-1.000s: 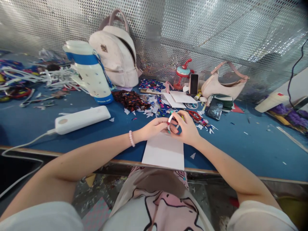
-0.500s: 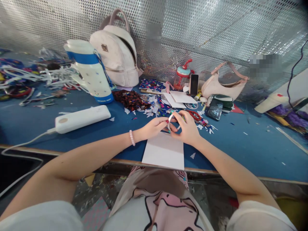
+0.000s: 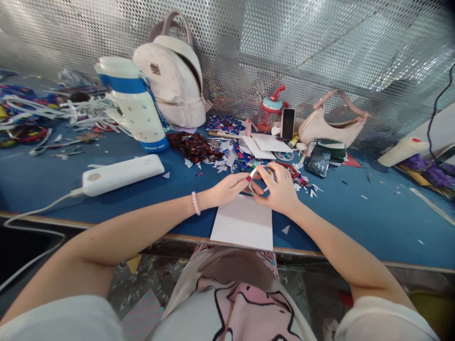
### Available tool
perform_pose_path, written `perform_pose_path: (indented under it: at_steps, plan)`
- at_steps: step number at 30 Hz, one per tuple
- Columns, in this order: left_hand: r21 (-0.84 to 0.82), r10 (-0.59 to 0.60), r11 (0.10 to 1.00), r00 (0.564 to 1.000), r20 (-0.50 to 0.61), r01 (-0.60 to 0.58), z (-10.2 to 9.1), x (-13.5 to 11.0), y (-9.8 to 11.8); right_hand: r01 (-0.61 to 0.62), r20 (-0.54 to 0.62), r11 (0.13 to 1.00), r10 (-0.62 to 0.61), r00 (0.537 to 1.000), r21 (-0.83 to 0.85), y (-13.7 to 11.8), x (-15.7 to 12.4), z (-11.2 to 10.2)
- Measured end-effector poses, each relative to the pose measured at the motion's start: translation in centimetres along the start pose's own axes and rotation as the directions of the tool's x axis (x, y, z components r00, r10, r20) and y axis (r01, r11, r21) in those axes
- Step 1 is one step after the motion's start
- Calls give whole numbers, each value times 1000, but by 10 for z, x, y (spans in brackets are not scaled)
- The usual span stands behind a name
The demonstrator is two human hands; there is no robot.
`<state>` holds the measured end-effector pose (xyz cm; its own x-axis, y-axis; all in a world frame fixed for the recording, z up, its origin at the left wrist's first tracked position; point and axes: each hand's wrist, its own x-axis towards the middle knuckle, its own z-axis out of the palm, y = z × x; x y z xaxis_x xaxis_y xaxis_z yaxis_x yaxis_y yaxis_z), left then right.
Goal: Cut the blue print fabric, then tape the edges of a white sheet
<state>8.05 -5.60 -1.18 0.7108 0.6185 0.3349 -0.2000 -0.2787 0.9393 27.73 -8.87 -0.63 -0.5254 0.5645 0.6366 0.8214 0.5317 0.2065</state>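
Between my two hands is a white ring-shaped band, held just above the near part of the table. My left hand pinches its left side with thumb and fingers. Curved around the far and right side, my right hand grips the same band, fingers bent and thumb below. Part of the band is hidden behind the fingers. Under the hands a white sheet lies flat at the table's front edge. Just beyond them are white paper scraps and a dark brown-red fabric heap.
A white power bank-like block with a cable lies left. Behind it stand a large blue-and-white bottle and a white backpack. Further right are a red-lidded cup, a dark phone and a pink handbag.
Both hands keep hold of the band in nearly the same place. The whole view has shifted very slightly; nothing else visibly differs.
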Motion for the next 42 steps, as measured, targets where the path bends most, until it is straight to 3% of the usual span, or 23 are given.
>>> perform_pose_path:
  at_steps: [12,21,29,42]
  plan:
    - [-15,-28,999,1000,-12,28,0,0,-1,-8,34,1000,8,999,1,-1,-1,-1]
    - [-34,-24,999,999,-21,24,-1,2,-4,18,-12,991,-20,1000,-134,-3,0,-3]
    - [-202,-53,978,998,-38,44,0,3,-7,-8,14,994,10,1000,-110,-5,1,-4]
    - [-215,-62,975,998,-5,60,-4,4,-8,-19,31,999,20,999,-46,-4,3,-6]
